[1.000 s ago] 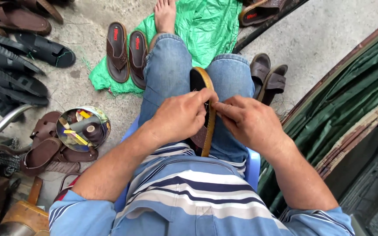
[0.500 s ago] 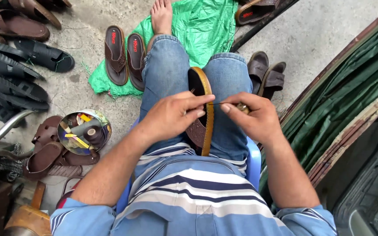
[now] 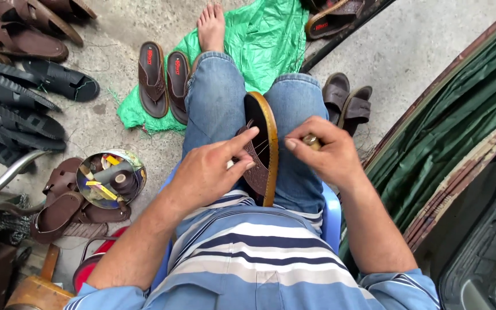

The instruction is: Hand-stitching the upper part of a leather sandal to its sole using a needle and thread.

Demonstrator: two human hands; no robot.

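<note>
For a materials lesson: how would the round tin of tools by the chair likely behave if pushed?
The round tin probably slides rather than tips, being wide and shallow. Its loose spool and tools would likely rattle and shift. Rough concrete floor may make it scrape.

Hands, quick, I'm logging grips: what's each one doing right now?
Left hand: fingers pressed on the brown sandal held on edge between the knees.
Right hand: closed around a small brass-coloured tool, beside the sandal.
</note>
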